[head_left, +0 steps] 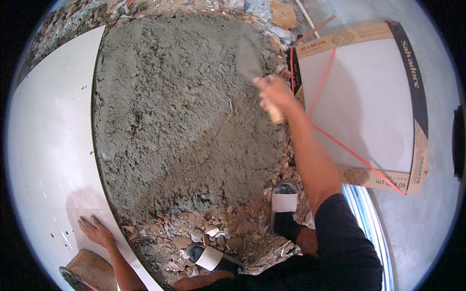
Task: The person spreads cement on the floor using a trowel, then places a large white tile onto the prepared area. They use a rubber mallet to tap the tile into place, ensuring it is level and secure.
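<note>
My right hand (276,94) is wrapped round the pale wooden handle of a trowel (249,60). Its blade, smeared by motion, is over the far right part of a bed of wet grey mortar (165,97). On the left, my left hand (97,232) lies flat with fingers spread on the white tiles (53,136), which border the mortar. Close to that hand stands a worn bucket (90,269) with grey mortar on its rim, partly cut off by the lower edge of the picture.
A cardboard-edged pack of large tiles (374,97), with red strapping (340,145), lies at the right. Broken rubble (184,237) surrounds my sandalled feet (284,201). White-and-blue strips (366,223) run beside my right arm. Debris and a flattened cardboard piece (282,14) lie at the far side.
</note>
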Action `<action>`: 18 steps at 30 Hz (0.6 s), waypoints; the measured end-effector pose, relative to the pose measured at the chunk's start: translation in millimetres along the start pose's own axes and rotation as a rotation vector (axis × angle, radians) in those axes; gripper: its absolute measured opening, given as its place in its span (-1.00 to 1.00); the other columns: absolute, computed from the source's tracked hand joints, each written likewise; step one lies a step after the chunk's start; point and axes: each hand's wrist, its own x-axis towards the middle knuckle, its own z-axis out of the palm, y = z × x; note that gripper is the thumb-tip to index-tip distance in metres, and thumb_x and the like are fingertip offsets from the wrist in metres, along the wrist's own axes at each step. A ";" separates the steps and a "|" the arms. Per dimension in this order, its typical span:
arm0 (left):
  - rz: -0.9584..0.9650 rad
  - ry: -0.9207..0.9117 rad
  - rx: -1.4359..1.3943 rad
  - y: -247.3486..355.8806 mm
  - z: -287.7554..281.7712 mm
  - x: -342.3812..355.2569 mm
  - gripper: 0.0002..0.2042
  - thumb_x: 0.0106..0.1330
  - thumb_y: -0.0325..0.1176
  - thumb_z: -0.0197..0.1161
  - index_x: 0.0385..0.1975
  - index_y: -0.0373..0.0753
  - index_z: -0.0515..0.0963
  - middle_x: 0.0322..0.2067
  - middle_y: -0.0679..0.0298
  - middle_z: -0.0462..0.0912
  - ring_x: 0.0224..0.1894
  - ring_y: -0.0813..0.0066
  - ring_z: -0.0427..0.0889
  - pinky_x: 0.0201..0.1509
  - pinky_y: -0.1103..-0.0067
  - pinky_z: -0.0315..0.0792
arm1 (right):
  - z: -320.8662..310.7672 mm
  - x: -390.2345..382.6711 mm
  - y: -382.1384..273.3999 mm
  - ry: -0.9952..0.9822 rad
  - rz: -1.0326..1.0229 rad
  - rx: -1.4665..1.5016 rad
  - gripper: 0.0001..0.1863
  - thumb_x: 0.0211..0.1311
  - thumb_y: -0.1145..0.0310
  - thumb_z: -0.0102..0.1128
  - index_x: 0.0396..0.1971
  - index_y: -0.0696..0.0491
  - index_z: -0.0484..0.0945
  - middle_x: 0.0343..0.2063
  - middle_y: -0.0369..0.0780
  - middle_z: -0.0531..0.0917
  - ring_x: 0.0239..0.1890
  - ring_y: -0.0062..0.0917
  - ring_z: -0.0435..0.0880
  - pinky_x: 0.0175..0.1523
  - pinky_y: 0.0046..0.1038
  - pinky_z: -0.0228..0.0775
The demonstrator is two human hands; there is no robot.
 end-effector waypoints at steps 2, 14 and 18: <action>0.014 -0.008 0.032 -0.1 -0.6 -0.2 -0.43 0.40 0.02 -0.10 0.27 -0.24 0.21 0.30 0.02 0.15 0.34 0.07 0.10 0.35 0.21 0.00 | -20.4 38.9 -6.6 0.174 0.077 0.116 -0.53 0.25 0.08 0.11 -0.09 0.20 0.36 -0.54 -0.18 0.49 -0.65 -0.49 0.54 -0.62 -0.39 0.45; 0.041 -0.023 0.044 2.5 -3.4 2.4 -0.44 0.40 -0.06 -0.05 0.24 -0.36 0.22 0.27 -0.11 0.17 0.32 -0.01 0.13 0.38 0.25 -0.03 | 119.1 1.7 -65.8 -0.214 -0.433 -0.705 -0.57 0.26 0.05 -0.02 -0.21 0.16 0.49 -0.40 0.01 0.62 -0.34 -0.14 0.63 -0.26 -0.12 0.46; 0.030 0.004 -0.004 6.6 -7.5 -1.6 -0.45 0.40 -0.07 -0.04 0.24 -0.35 0.23 0.27 -0.10 0.16 0.32 -0.02 0.13 0.37 0.24 -0.03 | 67.2 -9.9 -33.8 -0.016 -0.422 -1.035 -0.55 0.27 0.00 -0.08 -0.20 0.14 0.45 -0.34 0.05 0.63 -0.23 -0.09 0.63 -0.16 -0.03 0.42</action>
